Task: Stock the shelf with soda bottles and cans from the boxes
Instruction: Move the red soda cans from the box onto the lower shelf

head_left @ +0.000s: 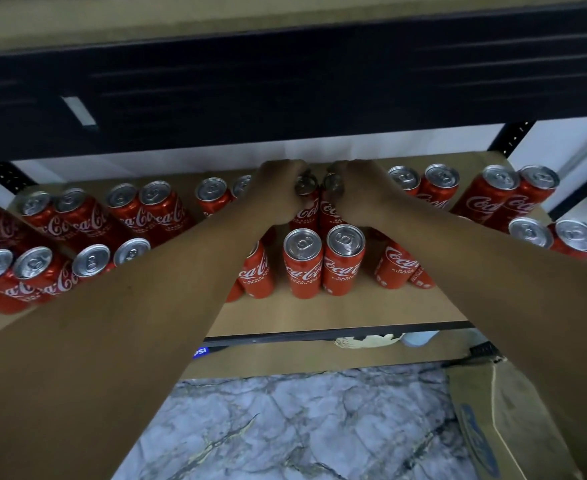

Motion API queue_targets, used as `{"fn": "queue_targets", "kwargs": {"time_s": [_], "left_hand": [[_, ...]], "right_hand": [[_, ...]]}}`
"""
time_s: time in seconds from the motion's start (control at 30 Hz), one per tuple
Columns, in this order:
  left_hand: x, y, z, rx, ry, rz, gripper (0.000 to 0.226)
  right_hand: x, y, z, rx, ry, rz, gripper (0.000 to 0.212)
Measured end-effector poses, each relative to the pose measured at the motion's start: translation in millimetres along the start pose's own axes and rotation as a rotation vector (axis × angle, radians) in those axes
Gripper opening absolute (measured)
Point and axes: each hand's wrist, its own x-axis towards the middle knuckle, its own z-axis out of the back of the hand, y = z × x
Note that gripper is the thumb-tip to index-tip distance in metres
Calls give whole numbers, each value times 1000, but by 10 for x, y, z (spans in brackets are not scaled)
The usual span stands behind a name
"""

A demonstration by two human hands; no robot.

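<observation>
We see both arms reaching deep into the shelf [319,310], which is a brown board under a dark upper beam [285,81]. The left hand [278,190] grips the first can [305,211], a red cola can, near its top, and the fingers are curled round it. The right hand [358,194] grips the second can [332,211] in the same manner, with its fingers closed round the upper part. These two cans are upright and touch each other, side by side, in the middle of the back row. We cannot tell if they already rest on the board, because the front pair [323,263] hides their bottoms. This front pair is two more red cans, which stand upright just before the held ones and near the front edge. Many other red cans stand on the same board, in the left group [77,220] and in the right group [493,199], each in two rows. Below the shelf we see a grey marble floor [285,427], and at the lower right a cardboard box [513,410], partly behind the right forearm.
</observation>
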Motion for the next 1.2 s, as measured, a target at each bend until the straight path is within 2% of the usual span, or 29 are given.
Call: {"fn": "queue_targets", "kwargs": {"time_s": [0.23, 0.33, 0.43, 0.6, 0.67, 0.77, 0.8, 0.97, 1.1, 1.2], "left_hand": [[-116, 32, 27, 2, -41, -49, 46], [-274, -19, 110, -23, -87, -77, 49], [-503, -70, 200, -43, -119, -78, 44], [-934, -167, 274, -26, -14, -10, 36], [-991, -193, 233, 8, 64, -60, 38], [-951, -175, 141, 81, 174, -105, 46], [-933, -164, 112, 103, 190, -102, 46], [-914, -92, 17, 100, 123, -129, 31], [-943, -32, -5, 68, 104, -121, 40], [-1095, -59, 61, -28, 131, -92, 68]], "right_hand": [[-64, 31, 14, -15, 13, 42, 35], [-224, 102, 139, -60, 2, 100, 42], [-501, 180, 284, -47, -9, 98, 36], [-1068, 301, 282, 121, 17, -17, 23], [-1157, 318, 155, 176, 50, -20, 31], [-1122, 333, 7, 136, 113, -44, 67], [-1095, 325, -21, 124, 115, -67, 71], [-1031, 239, -134, 111, 25, -113, 63], [-1089, 258, -188, 162, -3, -125, 67], [-1231, 365, -137, 209, -31, -159, 69]]}}
